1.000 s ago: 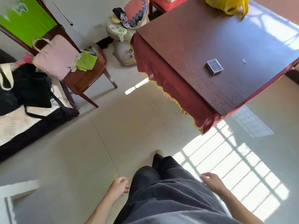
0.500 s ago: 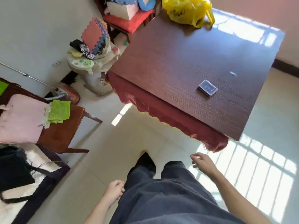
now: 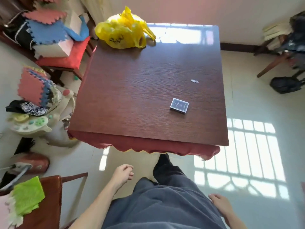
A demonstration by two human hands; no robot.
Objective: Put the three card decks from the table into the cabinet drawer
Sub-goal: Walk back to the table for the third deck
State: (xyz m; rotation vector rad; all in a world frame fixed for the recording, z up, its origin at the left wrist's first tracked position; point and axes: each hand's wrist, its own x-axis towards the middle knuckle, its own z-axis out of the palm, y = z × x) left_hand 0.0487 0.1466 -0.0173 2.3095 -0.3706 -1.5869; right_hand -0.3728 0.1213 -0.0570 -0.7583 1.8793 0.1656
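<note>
One dark blue card deck [image 3: 179, 105] lies flat on the brown wooden table [image 3: 132, 96], toward its near right part. No other deck and no cabinet drawer is in view. My left hand [image 3: 124, 174] hangs below the table's near edge with its fingers loosely curled and nothing in it. My right hand [image 3: 220, 204] hangs beside my right thigh, fingers relaxed and apart, also holding nothing. Both hands are well short of the deck.
A yellow plastic bag [image 3: 123, 33] sits at the table's far left corner, a small paper scrap [image 3: 194, 81] beyond the deck. Chairs piled with foam mats [image 3: 49, 30] and a baby walker [image 3: 38, 119] crowd the left. A wooden chair with a green cloth [image 3: 27, 198] stands near left.
I have walked up to the table and turned to face it squarely; it now fills the middle of the view. My left hand swung forward, my right hand dropped back beside my thigh.
</note>
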